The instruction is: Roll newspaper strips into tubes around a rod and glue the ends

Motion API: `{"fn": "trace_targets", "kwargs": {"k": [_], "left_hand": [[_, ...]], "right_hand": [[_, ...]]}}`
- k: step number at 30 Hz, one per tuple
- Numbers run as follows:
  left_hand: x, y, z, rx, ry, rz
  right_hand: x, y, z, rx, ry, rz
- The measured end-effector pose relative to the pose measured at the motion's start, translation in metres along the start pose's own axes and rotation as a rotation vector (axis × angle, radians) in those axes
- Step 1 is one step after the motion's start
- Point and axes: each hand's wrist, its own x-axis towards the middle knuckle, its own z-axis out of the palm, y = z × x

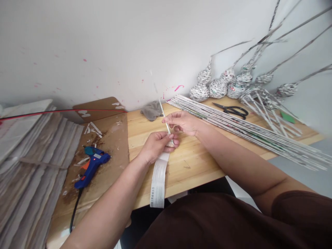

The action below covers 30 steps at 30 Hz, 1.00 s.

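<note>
My left hand (159,144) is closed around a newspaper strip (159,180), near where it narrows into a thin rolled tube. The flat, printed end of that strip hangs below the hand past the table's front edge. Fingers of my right hand (181,121) pinch the rolled paper tube (161,108) a little higher, above the left hand. The tube points up and away toward the wall, its far tip faint and blurred. Behind it a grey cloth (151,110) lies crumpled on the wooden table (145,128).
A blue glue gun (93,164) lies on stained cardboard (118,145) at left, beside stacked newspaper strips (44,155). Rolled paper tubes (233,128) stretch across the right side. Black scissors (233,110) lie behind them, near woven paper gourd shapes (199,91) along the wall.
</note>
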Motion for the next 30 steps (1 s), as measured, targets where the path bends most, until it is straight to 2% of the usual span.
{"fn": "trace_targets", "kwargs": {"k": [3, 9, 14, 20, 26, 30], "left_hand": [[-0.0005, 0.0, 0.0013, 0.016, -0.014, -0.016], [-0.0009, -0.0008, 0.0027, 0.017, -0.032, -0.02], [-0.0019, -0.0008, 0.0029, 0.0, -0.041, -0.026], [-0.0039, -0.0007, 0.0054, 0.014, -0.068, -0.023], [-0.0037, -0.0005, 0.0058, 0.019, -0.05, -0.017], [-0.0033, -0.002, 0.0059, 0.022, -0.078, -0.006]], "right_hand": [[0.0012, -0.0003, -0.0039, -0.011, -0.039, -0.04], [0.0021, 0.0012, -0.0024, 0.042, 0.052, -0.044], [-0.0002, -0.001, -0.0004, -0.041, -0.014, -0.027], [0.0015, -0.0011, 0.0003, 0.006, 0.092, -0.071], [0.0013, -0.0015, -0.0023, -0.04, -0.023, -0.049], [0.0002, -0.0018, -0.001, -0.019, 0.068, -0.087]]}}
